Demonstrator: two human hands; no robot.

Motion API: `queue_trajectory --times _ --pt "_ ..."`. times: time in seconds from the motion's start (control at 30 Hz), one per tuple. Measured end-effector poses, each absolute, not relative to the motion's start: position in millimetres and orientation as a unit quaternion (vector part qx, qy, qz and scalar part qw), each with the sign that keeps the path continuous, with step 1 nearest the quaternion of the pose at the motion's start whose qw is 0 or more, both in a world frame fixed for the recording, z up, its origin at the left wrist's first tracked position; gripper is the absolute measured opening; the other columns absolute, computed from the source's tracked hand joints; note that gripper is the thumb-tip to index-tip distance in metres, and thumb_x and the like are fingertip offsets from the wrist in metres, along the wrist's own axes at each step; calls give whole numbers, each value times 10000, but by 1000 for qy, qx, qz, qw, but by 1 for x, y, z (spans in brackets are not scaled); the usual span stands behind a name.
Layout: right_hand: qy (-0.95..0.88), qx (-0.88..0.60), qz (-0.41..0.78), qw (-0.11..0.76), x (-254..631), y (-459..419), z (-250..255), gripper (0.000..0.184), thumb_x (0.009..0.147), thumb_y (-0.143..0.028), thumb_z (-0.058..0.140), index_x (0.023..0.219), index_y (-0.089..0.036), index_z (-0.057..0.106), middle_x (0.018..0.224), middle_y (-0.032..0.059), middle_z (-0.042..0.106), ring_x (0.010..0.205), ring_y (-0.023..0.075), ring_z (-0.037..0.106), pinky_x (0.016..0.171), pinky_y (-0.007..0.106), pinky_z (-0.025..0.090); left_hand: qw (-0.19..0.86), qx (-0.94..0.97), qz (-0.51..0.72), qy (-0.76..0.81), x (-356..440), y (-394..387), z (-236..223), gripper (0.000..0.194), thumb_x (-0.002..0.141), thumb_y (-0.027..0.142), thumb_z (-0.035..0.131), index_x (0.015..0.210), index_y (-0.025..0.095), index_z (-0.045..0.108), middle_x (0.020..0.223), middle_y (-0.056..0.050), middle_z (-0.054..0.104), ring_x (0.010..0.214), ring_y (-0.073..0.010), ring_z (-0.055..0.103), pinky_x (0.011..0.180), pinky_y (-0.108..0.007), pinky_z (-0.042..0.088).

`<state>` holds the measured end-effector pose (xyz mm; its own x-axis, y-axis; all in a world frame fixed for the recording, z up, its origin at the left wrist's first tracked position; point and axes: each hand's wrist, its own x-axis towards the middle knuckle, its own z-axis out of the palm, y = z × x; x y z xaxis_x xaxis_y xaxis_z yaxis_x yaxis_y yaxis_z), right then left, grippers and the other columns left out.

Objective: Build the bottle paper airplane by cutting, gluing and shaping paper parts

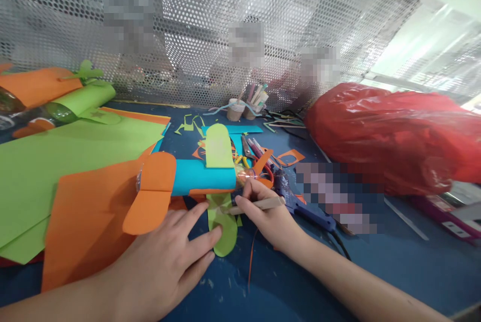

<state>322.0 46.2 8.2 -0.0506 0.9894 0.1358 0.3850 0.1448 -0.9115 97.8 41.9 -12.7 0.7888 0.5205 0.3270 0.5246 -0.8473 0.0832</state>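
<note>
Between the fingers of my right hand [265,209] is a slim pale pen [268,203], its tip at a green paper cutout [225,234] with rounded ends. My left hand [176,257] lies with fingers spread, the fingertips touching that cutout's left edge and lower part. Just beyond the hands rests a bottle wrapped in blue paper [191,177]. A light green rounded flap [219,146] stands on its side, and orange rounded pieces [156,177] sit at its left end. The bottle's clear neck [245,176] shows on the right, close to my right fingers.
Orange paper [86,217] and green sheets [75,156] cover the left side. A blue glue gun [306,209], scissors [247,147] and paper scraps [291,156] lie right of the bottle. A red plastic bag [391,136] fills the far right, and cups [235,110] stand near the perforated metal panel [210,36].
</note>
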Motion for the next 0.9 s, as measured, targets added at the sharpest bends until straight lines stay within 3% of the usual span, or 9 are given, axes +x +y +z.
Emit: queue_trajectory --times 0.27,0.37,0.5,0.67,0.8,0.9 --pt "-616 -549 364 432 323 46 8 254 809 -282 584 638 -231 401 603 -62 409 568 116 382 547 254 353 9 -947 -172 -270 97 43 -11 402 1013 330 339 1248 269 659 1282 -224 610 950 -364 690 643 -556 610" --pt "-571 -544 399 468 322 45 10 281 834 -371 591 658 -232 421 562 -72 405 538 115 390 553 257 390 14 -947 -178 -266 97 44 -11 418 1019 329 314 1257 271 652 1275 -224 616 944 -360 695 655 -565 607" --pt "-508 -522 474 495 320 43 12 352 921 -524 449 727 -232 478 446 -98 397 441 108 367 622 304 479 20 -947 -184 -262 97 44 -10 431 1026 320 289 1293 274 624 1290 -235 602 960 -364 692 672 -572 602" --pt "-531 -523 473 469 319 42 13 269 835 -402 628 696 -217 491 483 -106 397 456 85 346 630 279 469 6 -947 -183 -264 97 43 -10 413 1019 317 310 1243 276 655 1290 -237 595 958 -372 686 651 -564 602" --pt "-540 -518 467 471 319 43 10 315 853 -425 601 664 -219 454 542 -91 417 451 75 321 534 249 410 0 -946 -181 -269 96 43 -13 395 1014 330 333 1226 278 662 1303 -222 584 974 -359 672 709 -581 588" --pt "-537 -520 464 475 318 43 9 242 814 -366 631 724 -225 455 607 -75 474 511 95 427 559 257 433 -7 -941 -181 -286 96 41 -17 396 1020 347 323 1258 310 637 1334 -189 564 1010 -341 649 761 -578 572"
